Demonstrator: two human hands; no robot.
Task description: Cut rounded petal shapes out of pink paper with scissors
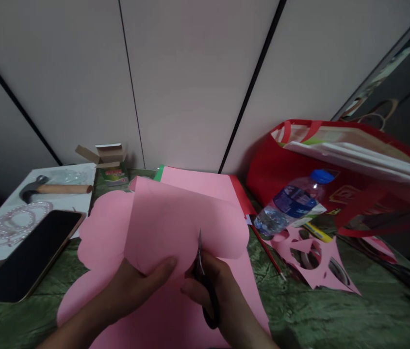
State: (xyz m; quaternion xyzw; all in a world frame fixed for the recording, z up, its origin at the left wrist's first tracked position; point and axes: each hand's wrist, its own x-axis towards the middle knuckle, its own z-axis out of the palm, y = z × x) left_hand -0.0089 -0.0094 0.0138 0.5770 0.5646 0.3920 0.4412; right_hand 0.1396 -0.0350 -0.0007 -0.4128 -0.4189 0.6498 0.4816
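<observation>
My left hand [139, 286] grips a sheet of pink paper [168, 218], its thumb lying on top and its fingers hidden underneath. In my right hand [222, 286] is a pair of scissors [210, 300] with black handles. The blades point away from me and lie at a cut in the paper's near edge. Scalloped curves run along the sheet's left side, and its right part has a rounded edge. More pink paper [205, 177] lies below and behind it, with green and red sheets showing at the edges.
On the left are a black phone [32, 257], a hammer [62, 189], beaded strands [11, 225] and an opened small box [113, 169]. On the right, a water bottle [292, 201] leans near a red bag [273, 160], with cut-out pink scrap [314, 259] and a red pencil [268, 249] nearby.
</observation>
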